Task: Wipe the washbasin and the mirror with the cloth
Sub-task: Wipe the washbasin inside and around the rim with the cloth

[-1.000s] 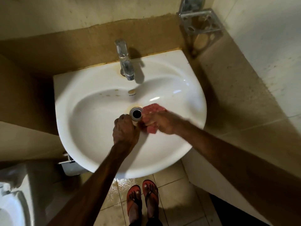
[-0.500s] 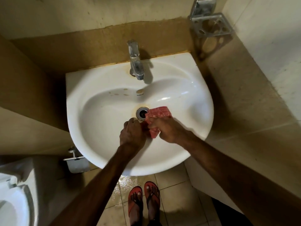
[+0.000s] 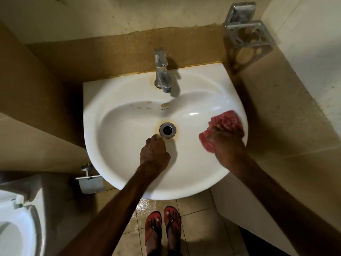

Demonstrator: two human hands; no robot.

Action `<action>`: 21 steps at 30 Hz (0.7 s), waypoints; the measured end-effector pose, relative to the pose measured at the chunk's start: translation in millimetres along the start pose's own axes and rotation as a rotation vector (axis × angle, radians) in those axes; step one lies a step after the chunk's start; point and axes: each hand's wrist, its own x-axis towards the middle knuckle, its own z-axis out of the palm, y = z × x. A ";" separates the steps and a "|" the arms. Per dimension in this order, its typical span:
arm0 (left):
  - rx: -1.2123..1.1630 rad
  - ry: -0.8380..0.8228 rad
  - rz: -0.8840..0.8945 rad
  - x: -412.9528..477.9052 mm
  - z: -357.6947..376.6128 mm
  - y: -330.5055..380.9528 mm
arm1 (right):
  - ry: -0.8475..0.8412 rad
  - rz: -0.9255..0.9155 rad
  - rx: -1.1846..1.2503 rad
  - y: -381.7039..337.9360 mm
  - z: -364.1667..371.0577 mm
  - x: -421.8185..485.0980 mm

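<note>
Washbasin [image 3: 129, 169]: one, white, fixed to the wall, seen from above; its rim is broad and rounded at the near side.
Cloth [image 3: 226, 120]: one, red with a pale pattern, bunched against the right inner wall of the washbasin, just under the rim; one part shows beyond the fingers, another sticks out on the thumb side.
Right hand [image 3: 227, 143]: lies on top of the cloth and presses it to the wall of the bowl, fingers bent over it; blurred, so no finer detail of the grip shows.
Left hand [image 3: 154, 152]: down in the bowl, just before the drain, fingers curled under with nothing visible in them; well apart from the cloth.
Drain [image 3: 167, 129]: one, a metal ring at the bottom of the bowl, with a yellow-brown stain around it.
Tap [image 3: 162, 72]: one, chrome, upright at the back of the rim, spout over the bowl.
Spots [image 3: 145, 106]: a few brownish marks on the back wall of the bowl, under the tap.
Metal holder [image 3: 248, 33]: one, on the wall above the right back corner, with round holes in it.
Toilet [image 3: 16, 228]: one, white, at the lower left.
Paper holder [image 3: 90, 182]: one, metal, on the wall beside the washbasin's left edge.
Sandals [image 3: 153, 228]: two, red, on the person's feet under the near rim.
Floor [image 3: 199, 228]: tiled, shiny wet near the feet.
</note>
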 end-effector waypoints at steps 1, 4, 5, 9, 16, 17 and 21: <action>0.003 0.009 0.010 0.9 1.4 -0.9 | -0.051 0.009 -0.066 -12.9 4.8 -7.7; -0.018 0.031 0.022 3.0 3.4 -3.8 | -0.106 -0.038 0.078 -52.5 32.2 -15.6; -0.050 0.031 0.007 4.5 1.9 -4.6 | -0.114 -0.075 0.150 -64.2 38.3 -15.8; -0.124 0.082 -0.055 16.4 -10.7 -12.6 | -0.226 -0.214 0.291 -94.6 60.0 1.1; -0.137 0.197 -0.110 25.8 -38.4 -42.2 | 0.172 -0.046 0.207 -54.8 72.2 62.5; -0.145 0.205 -0.109 25.8 -39.2 -44.1 | 0.152 0.020 0.225 -67.6 76.7 64.3; -0.187 0.283 -0.078 23.9 -40.7 -41.7 | 0.126 -0.083 0.625 -137.9 112.4 59.0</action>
